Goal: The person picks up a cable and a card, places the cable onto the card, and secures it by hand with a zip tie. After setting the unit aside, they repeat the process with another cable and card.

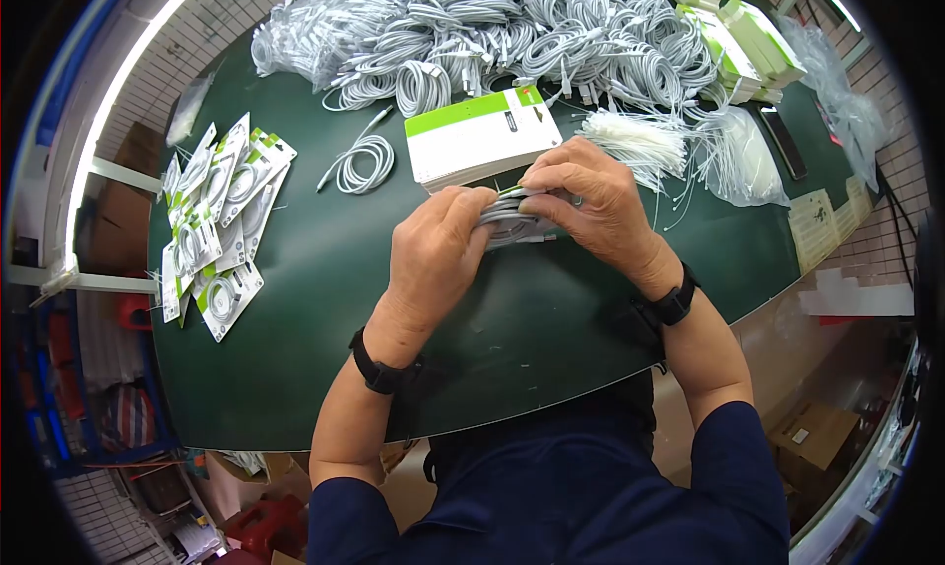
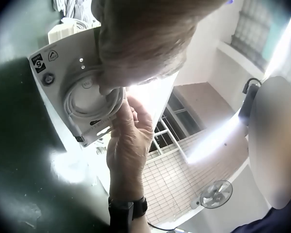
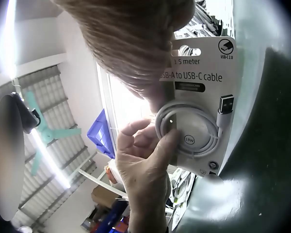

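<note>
Both hands hold a white backing card (image 3: 218,73) bearing a coiled grey USB-A to USB-C cable (image 3: 212,141). My left hand (image 1: 433,240) grips one side of it, its thumb lying on the coil in the right wrist view. At the other side, my right hand (image 1: 596,206) pinches the card and coil between thumb and fingers. The USB-A plug (image 3: 226,103) lies along the card's edge. In the head view the card is tilted nearly edge-on, and its back is hidden. Just beyond the hands lies a stack of white and green cards (image 1: 482,142).
A pile of carded cables (image 1: 221,211) lies at the left of the green table (image 1: 325,368). One loose coiled cable (image 1: 364,166) rests near the stack. Behind are heaped grey cables (image 1: 492,24), white cable ties (image 1: 635,142), green-white card bundles (image 1: 758,43) and a phone (image 1: 783,142).
</note>
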`<state>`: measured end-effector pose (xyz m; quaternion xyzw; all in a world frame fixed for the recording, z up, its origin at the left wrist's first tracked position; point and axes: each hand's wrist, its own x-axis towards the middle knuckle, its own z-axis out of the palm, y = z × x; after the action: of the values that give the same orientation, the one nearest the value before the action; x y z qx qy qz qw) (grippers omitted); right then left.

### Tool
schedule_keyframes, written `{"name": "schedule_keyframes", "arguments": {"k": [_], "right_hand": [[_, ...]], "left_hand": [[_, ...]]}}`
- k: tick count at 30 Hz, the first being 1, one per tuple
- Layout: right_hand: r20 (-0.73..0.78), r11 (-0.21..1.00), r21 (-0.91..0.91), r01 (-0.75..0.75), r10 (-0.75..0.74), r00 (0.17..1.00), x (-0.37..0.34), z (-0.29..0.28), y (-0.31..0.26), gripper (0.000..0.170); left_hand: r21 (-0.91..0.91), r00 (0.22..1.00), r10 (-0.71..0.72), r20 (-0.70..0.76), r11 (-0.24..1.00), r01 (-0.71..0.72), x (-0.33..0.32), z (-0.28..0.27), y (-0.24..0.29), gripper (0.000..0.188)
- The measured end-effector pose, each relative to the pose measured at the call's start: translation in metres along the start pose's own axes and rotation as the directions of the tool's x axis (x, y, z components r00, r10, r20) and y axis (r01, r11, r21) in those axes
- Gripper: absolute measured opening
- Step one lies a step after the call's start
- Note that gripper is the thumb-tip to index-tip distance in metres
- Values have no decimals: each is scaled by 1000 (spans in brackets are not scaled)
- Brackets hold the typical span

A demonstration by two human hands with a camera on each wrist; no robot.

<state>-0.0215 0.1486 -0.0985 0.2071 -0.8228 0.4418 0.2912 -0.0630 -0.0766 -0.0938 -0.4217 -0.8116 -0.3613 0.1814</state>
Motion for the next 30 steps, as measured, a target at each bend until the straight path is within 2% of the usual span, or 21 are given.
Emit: {"name": "schedule_keyframes", "arguments": {"k": [5, 11, 13, 17, 20, 23, 30], "right_hand": [[30, 993, 92, -71, 68, 997, -3, -3, 0, 22], [72, 990, 119, -69, 61, 996, -2, -4, 0, 21], [85, 994, 106, -29, 20, 996, -1, -6, 4, 21], [125, 994, 95, -53, 41, 991, -1, -10, 7, 18], [129, 993, 102, -52, 39, 991, -2, -11, 8, 17], [126, 994, 101, -39, 26, 992, -2, -10, 8, 18], [88, 995, 97, -2, -7, 996, -4, -5, 10, 19]], "left_hand": [[-15, 982, 143, -127, 989, -146, -7, 4, -1, 26], [36, 993, 86, -85, 996, -84, -7, 4, 8, 23], [66, 994, 87, -70, 994, -83, -5, 5, 10, 23], [83, 995, 85, -45, 993, -81, -4, 4, 11, 22], [29, 992, 91, -86, 996, -88, -4, 6, 9, 23], [36, 987, 126, -101, 992, -123, -6, 7, 5, 29], [62, 976, 182, -121, 983, -176, -6, 9, 2, 28]]}}
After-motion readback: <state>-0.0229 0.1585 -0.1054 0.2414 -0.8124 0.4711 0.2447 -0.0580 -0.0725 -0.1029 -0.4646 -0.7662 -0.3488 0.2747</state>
